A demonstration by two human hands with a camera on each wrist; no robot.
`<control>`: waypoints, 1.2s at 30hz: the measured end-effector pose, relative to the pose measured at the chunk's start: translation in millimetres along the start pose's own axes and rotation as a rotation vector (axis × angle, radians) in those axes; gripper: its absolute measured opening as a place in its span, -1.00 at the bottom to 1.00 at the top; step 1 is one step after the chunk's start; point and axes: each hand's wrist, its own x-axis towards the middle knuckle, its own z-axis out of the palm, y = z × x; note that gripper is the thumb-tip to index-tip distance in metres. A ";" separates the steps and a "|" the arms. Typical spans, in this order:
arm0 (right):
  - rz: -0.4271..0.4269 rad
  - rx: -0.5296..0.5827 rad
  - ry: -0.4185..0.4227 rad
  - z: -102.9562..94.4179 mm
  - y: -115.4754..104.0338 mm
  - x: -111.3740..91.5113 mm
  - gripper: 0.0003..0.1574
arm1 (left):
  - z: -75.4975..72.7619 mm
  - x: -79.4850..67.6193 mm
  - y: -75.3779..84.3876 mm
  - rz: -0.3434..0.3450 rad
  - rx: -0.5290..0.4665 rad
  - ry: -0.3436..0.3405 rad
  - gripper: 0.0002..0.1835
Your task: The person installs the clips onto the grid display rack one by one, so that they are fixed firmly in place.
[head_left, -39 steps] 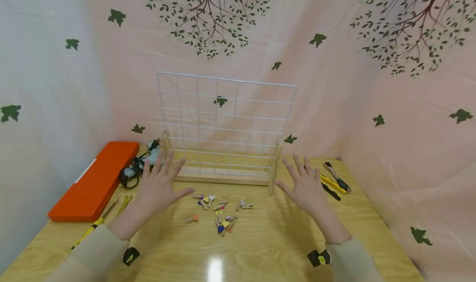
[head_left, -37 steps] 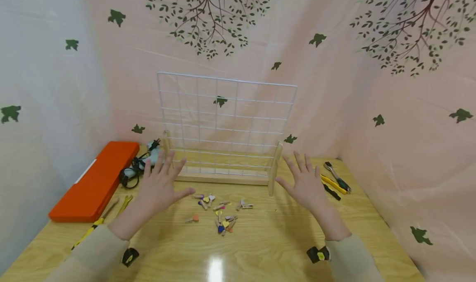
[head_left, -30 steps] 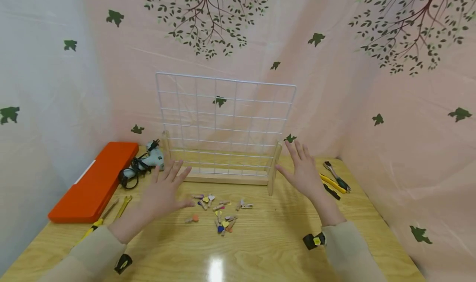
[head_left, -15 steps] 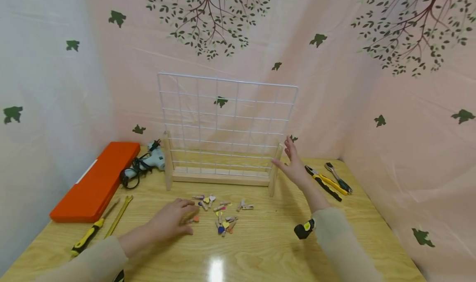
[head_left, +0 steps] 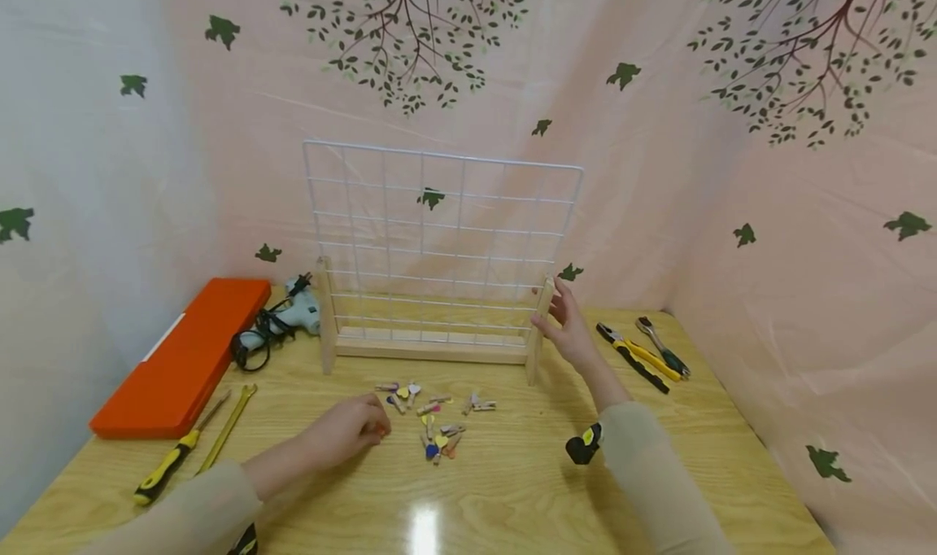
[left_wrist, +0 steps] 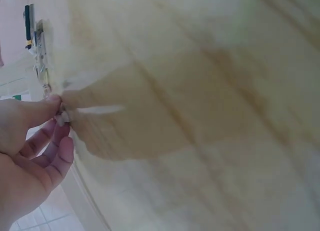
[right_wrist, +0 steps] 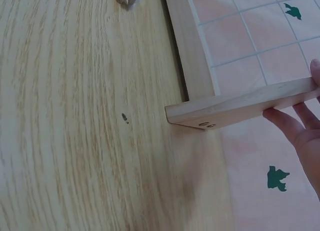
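At nine o'clock from the loose clothespins [head_left: 430, 408], just beside them, a small clip [left_wrist: 62, 117] is pinched between the thumb and fingertips of the left hand [head_left: 344, 433]. Its shape is mostly hidden, though a speck of orange shows at the fingertips from the head. The clothespins lie scattered on the table [head_left: 512, 490], wooden, with hearts in yellow, blue, white and other colours.

At twelve o'clock stands a white wire grid [head_left: 459, 228], upright in its wooden base [head_left: 432, 351]. The right hand [head_left: 569, 331], at two o'clock, grips the end post [right_wrist: 235, 103] of that base between thumb and fingers.

Farther out, between two and three, yellow-and-black pliers [head_left: 647, 371] lie near a green-handled tool [head_left: 662, 347]. At ten is a grey-blue power tool [head_left: 300, 314] with a black cord; between nine and ten, an orange case [head_left: 179, 364]. Toward nine lies a yellow wrench [head_left: 228, 426], and slightly below nine, a screwdriver [head_left: 172, 461]. Pink printed cloth [head_left: 644, 172] hangs behind everything at twelve.
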 end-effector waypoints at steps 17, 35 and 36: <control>0.038 0.041 -0.019 8.5 -18.7 -5.8 -0.10 | -62.7 10.8 -8.9 -0.262 -0.291 0.132 -0.94; 0.066 0.062 -0.047 3.8 -15.7 -7.2 -0.09 | -155.9 38.6 -54.9 -0.590 -0.588 1.113 -0.58; 0.065 0.058 -0.049 3.7 -15.9 -7.3 -0.09 | -157.1 40.7 -57.3 -0.601 -0.630 1.126 -0.58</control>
